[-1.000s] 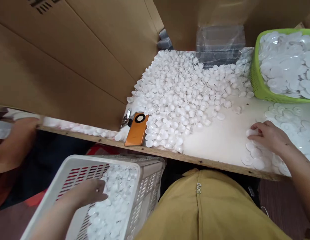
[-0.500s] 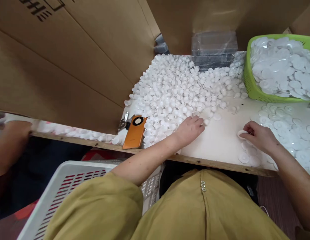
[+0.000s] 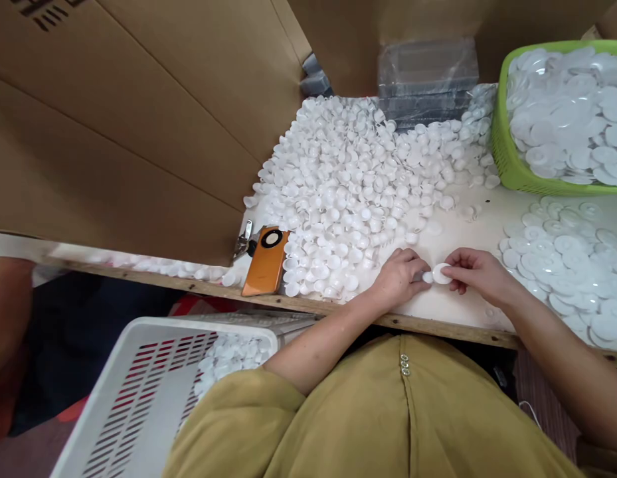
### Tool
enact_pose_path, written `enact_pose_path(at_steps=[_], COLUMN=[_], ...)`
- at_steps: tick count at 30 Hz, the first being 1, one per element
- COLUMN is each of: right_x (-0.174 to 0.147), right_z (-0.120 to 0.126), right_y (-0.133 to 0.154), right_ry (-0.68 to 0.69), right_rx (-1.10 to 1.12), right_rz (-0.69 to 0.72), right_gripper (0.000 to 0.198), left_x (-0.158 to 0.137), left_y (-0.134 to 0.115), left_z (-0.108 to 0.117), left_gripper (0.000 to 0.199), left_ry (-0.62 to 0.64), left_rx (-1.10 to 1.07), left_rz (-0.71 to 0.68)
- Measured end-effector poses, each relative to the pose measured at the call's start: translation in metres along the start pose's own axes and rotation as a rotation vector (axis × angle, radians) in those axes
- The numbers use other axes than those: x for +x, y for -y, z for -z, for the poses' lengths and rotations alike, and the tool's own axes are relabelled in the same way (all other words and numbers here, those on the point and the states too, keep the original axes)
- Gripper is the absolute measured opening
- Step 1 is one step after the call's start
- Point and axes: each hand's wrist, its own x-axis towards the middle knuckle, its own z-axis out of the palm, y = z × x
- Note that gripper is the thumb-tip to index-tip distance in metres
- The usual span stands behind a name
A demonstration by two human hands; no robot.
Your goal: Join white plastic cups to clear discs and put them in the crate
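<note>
My left hand (image 3: 400, 277) pinches a small white plastic cup-shaped piece (image 3: 427, 277) just above the table's front part. My right hand (image 3: 475, 271) holds a flat white plastic disc (image 3: 441, 273) between thumb and fingers, right beside that small piece; whether the two touch I cannot tell. Beyond my left hand spreads a large heap of white cup-shaped pieces (image 3: 338, 179). To the right of my right hand lies a loose spread of flat white discs (image 3: 572, 259).
A green basket (image 3: 502, 143) full of white discs stands at the back right. Clear plastic boxes (image 3: 428, 70) sit behind the heap. An orange phone (image 3: 265, 265) and cardboard (image 3: 139, 133) are at left. Below the wooden edge is a white basket (image 3: 139, 325); another person's arm (image 3: 9, 299) shows far left.
My left hand has come away from the heap's edge towards me with a small piece. My right hand has moved left with its disc, and the two hands now meet.
</note>
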Motion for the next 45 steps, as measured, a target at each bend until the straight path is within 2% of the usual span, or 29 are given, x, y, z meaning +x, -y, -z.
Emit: enact_pose_path(at_steps=[3,5,9,13,19,22,26,29,32,37,40,45], right_x=[0.008,0.012,0.014,0.015,0.016,0.016,0.018,0.022,0.026,0.024,0.020,0.009], right_z=[-0.011,-0.016,-0.018,-0.020,-0.021,-0.019,-0.019,-0.020,-0.020,-0.022,-0.023,-0.025], right_y=[-0.004,-0.004,0.001,0.005,0.001,0.000,0.007,0.017,0.025,0.026,0.019,0.005], right_ry=[0.052,0.038,0.040,0.038,0.034,0.051,0.058,0.072,0.092,0.082,0.041,0.093], right_rx=[-0.011,-0.069,-0.239,-0.261,-0.303,-0.314,-0.323,-0.385,-0.454,-0.477,-0.449,-0.307], right_rz=[-0.065,-0.102,-0.143,-0.191,-0.169,-0.173,-0.228,-0.290,-0.323,-0.283,-0.216,-0.147], right_gripper=[0.045,0.043,0.039,0.035,0.036,0.037,0.039,0.036,0.029,0.024,0.026,0.022], left_x=[0.000,0.000,0.001,0.002,0.004,0.004,0.007,0.015,0.027,0.037,0.032,0.021], left_y=[0.003,0.005,0.005,0.005,0.005,0.004,0.001,-0.004,-0.012,-0.020,-0.017,-0.014], left_z=[-0.003,-0.002,-0.002,0.001,0.008,0.016,0.025,0.028,0.032,0.045,0.049,0.045], left_gripper=[0.026,0.027,0.029,0.024,0.022,0.024,0.046,0.038,0.030,0.031,0.032,0.026], left_ry=[0.000,-0.003,-0.013,0.023,0.073,0.128,0.199,0.254,0.354,0.508,0.498,0.467], left_rx=[-0.018,-0.033,-0.045,-0.033,-0.030,-0.072,-0.132,-0.033,0.065,0.075,0.057,0.009], left_rz=[-0.009,-0.014,0.008,-0.016,-0.025,-0.033,0.016,0.057,0.015,0.019,0.047,0.136])
